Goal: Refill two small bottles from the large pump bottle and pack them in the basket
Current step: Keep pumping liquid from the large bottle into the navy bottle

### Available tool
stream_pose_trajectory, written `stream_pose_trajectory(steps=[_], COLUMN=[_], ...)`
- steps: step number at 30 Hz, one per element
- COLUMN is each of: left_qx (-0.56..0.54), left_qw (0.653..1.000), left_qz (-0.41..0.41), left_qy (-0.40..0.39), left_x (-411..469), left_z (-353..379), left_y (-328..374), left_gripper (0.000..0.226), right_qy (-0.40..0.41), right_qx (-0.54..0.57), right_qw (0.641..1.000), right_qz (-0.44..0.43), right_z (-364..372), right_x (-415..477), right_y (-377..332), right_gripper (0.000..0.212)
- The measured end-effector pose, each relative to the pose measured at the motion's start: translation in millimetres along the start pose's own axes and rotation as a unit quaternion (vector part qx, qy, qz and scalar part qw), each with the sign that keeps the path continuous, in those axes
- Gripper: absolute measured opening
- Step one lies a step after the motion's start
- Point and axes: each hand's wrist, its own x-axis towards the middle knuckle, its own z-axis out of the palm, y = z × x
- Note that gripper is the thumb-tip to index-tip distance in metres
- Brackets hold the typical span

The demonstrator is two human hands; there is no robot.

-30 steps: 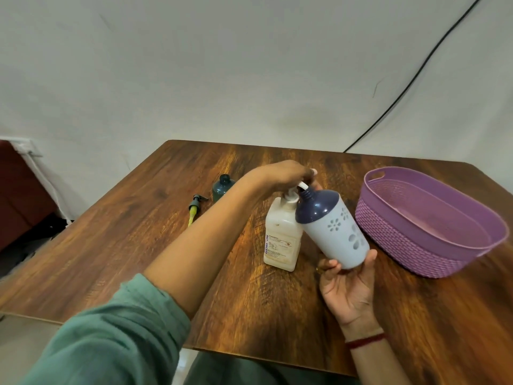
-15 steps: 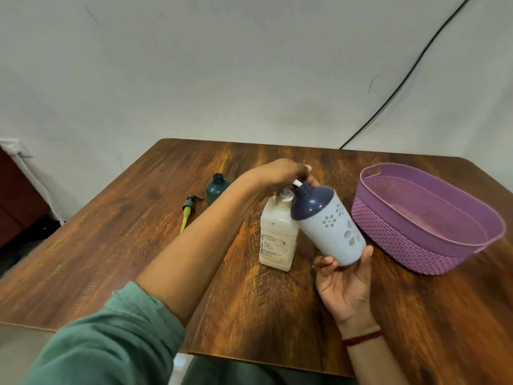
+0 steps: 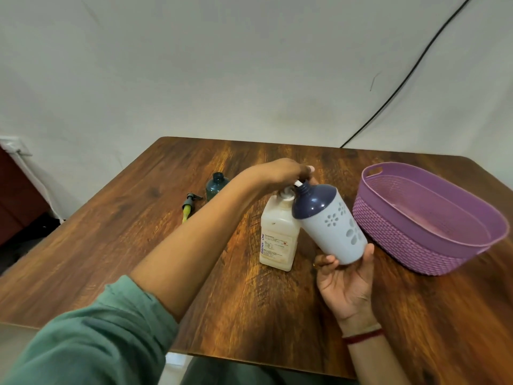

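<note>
- Little has moved since half a second ago: both hands and both bottles sit where they were, and the view has hardly shifted.
- The right hand (image 3: 344,276) is palm-up, its grip closed round the base of the small white bottle (image 3: 330,226), thumb on the right side and fingertips on the left.
- This bottle is held above the desk (image 3: 111,245), tilted with its navy-blue top toward the left and away. Its white body has flower-shaped cut-outs, and its open neck meets the white pump nozzle (image 3: 297,183).
- The left hand (image 3: 280,173) reaches across from the left on a long bare forearm. Its fingers are curled down over the pump head, gripping the top of the large pump bottle (image 3: 279,237).
- The large pump bottle stands upright on the desk, cream-white and square-sided, with a printed label facing the camera, just left of the white bottle.
- The purple basket (image 3: 388,226) stands on the desk to the right, near the white bottle but apart from it.
- Farther left, a small teal bottle (image 3: 216,184) stands uncapped, with a loose pump cap (image 3: 190,204) lying beside it.
</note>
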Motion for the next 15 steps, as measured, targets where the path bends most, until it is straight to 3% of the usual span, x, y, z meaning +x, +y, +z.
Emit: stream_pose_trajectory(steps=[4,12,15], left_qx=[0.004,0.039,0.028], left_qw=[1.0,0.999,0.999], left_qz=[-0.013,0.017,-0.009], left_qy=[0.022,-0.001,0.029], left_x=[4.8,-3.4,1.3], left_z=[6.1,-2.4,5.0], left_y=[-3.6,7.2,3.3], left_gripper=[0.036,0.042,0.035], right_qy=[0.019,0.001,0.016], right_qx=[-0.013,-0.009,-0.006], right_qw=[0.999,1.0,1.0], right_qz=[-0.021,-0.01,-0.02], right_z=[-2.1,0.0,0.1], right_x=[0.1,-2.7,-1.3], right_y=[0.1,2.1,2.0], right_gripper=[0.083,0.071,0.08])
